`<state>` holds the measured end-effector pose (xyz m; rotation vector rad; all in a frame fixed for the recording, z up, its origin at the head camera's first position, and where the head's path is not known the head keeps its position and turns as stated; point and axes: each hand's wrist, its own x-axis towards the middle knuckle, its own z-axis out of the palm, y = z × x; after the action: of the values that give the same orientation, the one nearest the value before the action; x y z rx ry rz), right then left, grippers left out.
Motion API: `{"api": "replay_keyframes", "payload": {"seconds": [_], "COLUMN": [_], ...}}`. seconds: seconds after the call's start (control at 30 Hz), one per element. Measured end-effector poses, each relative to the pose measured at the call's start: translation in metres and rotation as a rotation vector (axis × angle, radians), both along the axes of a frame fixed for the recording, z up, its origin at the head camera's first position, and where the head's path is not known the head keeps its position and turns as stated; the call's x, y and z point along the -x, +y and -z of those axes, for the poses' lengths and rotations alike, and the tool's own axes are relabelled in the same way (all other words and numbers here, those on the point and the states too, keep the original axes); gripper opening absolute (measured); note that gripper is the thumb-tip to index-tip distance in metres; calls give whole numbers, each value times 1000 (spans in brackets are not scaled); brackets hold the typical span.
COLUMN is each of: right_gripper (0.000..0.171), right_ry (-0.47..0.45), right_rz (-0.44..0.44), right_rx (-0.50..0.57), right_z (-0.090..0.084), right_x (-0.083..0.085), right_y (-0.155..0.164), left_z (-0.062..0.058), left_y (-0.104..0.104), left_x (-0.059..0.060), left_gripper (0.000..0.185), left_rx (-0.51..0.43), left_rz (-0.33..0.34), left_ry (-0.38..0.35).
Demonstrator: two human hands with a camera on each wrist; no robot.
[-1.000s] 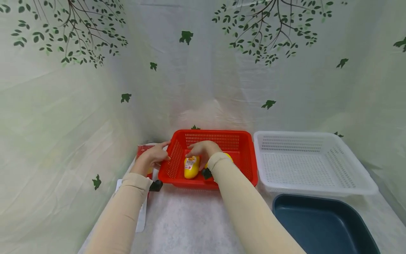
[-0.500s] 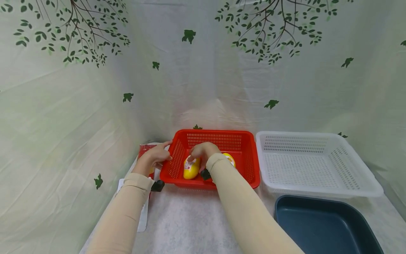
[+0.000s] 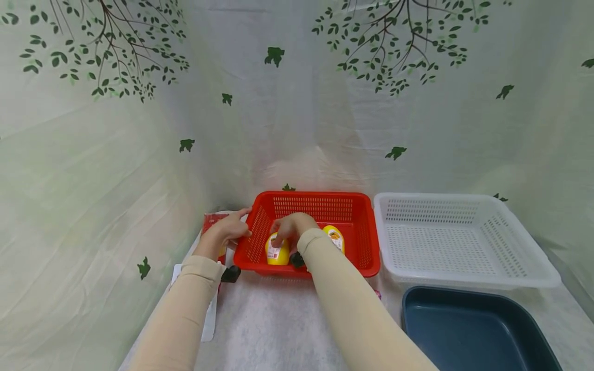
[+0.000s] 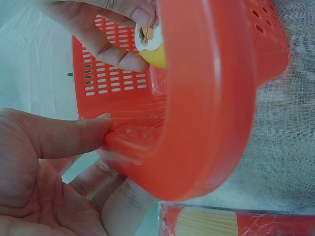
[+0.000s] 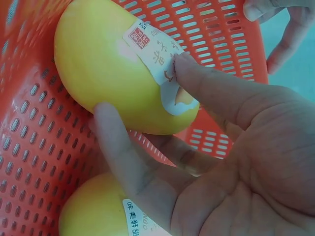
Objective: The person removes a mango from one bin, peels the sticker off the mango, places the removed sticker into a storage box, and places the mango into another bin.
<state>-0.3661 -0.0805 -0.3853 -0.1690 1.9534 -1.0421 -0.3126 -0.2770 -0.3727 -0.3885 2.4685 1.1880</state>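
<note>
A red perforated basket (image 3: 357, 226) sits at the back of the table. My left hand (image 3: 229, 231) grips its left rim, thumb (image 4: 74, 135) on the inner wall and fingers underneath the lip (image 4: 206, 98). Inside, my right hand (image 3: 286, 232) holds a yellow melon (image 3: 277, 251) with a white label, near the front left corner. In the right wrist view my fingers (image 5: 211, 93) and thumb curl round this melon (image 5: 98, 73), the index tip on its label. A second labelled yellow melon (image 3: 335, 238) (image 5: 93, 211) lies just to the right in the basket.
A white perforated basket (image 3: 464, 282) stands right of the red one, with a dark blue tub (image 3: 468, 330) in front of it. A red packet (image 3: 210, 221) (image 4: 275, 223) lies left of the red basket. Leaf-print cloth walls close in the left, back and right.
My right hand has drawn the yellow melon toward the basket's front edge and tipped it more upright. The second melon now shows more fully. The left hand stays on the rim.
</note>
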Motion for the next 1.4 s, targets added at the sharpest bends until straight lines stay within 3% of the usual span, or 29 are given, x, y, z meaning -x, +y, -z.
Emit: {"api": "replay_keyframes", "payload": {"seconds": [0.17,0.47,0.67,0.9,1.13,1.4], "right_gripper": [37,55,49,55,53,57], "right_ry": [51,65,93,85,163,218], "right_rz": [0,-20,-65,-57,-161,-192], "right_rx": [-20,-25,-6,74,54,40], "right_z": [4,4,-3,-10,-20,-33], "right_x": [1,-1,-2,-5,-3,-2], "right_y": [1,3,7,16,28,45], "left_z": [1,1,1,3,2,0], "left_y": [1,0,-1,1,-1,-1], "left_x": [1,1,-1,3,-1,-5], "left_gripper": [88,86,87,87,87,87], "left_rx": [8,10,6,13,-12,-46], "left_rz": [-3,7,-15,-17,-14,13], "left_ry": [3,-4,-9,-14,0,4]}}
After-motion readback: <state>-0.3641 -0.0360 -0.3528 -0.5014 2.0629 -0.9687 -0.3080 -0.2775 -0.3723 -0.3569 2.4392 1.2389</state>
